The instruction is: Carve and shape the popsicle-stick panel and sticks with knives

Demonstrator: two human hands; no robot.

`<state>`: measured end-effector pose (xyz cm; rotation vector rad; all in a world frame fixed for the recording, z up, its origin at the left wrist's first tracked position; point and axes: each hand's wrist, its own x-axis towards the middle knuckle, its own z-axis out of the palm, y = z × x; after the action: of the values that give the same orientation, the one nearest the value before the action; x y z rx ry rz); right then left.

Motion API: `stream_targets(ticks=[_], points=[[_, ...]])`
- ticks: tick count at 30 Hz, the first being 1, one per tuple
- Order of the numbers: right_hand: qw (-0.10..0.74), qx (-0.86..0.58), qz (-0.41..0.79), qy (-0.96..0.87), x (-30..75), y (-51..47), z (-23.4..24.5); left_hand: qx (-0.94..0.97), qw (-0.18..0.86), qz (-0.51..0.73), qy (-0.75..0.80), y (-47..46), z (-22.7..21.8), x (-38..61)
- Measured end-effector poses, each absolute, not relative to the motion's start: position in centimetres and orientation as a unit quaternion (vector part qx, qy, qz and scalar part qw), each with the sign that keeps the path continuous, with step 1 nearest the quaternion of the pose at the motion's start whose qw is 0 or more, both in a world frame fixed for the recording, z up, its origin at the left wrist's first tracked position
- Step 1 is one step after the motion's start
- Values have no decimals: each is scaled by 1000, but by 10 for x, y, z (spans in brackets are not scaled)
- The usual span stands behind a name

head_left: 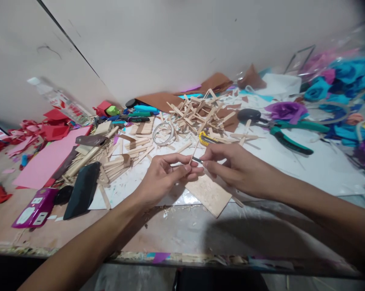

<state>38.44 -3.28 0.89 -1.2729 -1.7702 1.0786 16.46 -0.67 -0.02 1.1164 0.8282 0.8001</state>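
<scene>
My left hand pinches a thin wooden stick between the thumb and the first fingers, pressed together near its lower end, so that the stick stands up tilted, above the table. My right hand meets it from the other side. Its fingertips are closed on a small dark tool, whose tip touches the stick just beside my left fingers. I judge the two hands are so near each other to hold the thin stick steady against the tool.

Directly under the hands lies a flat wooden board, with pale shavings around it on the white sheet; it seems to protect the surface. Behind, within easy reach, are a loose pile of flat sticks, a yellow cutter and a ring of tape. Green pliers lie further right, near the purple paper flower.
</scene>
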Motion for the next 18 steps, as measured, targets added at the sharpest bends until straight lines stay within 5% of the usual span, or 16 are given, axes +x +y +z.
stream_targets(ticks=[18], points=[[354,-487,382,-701,385,-35,13,501,688,375,368,-9,3,170]])
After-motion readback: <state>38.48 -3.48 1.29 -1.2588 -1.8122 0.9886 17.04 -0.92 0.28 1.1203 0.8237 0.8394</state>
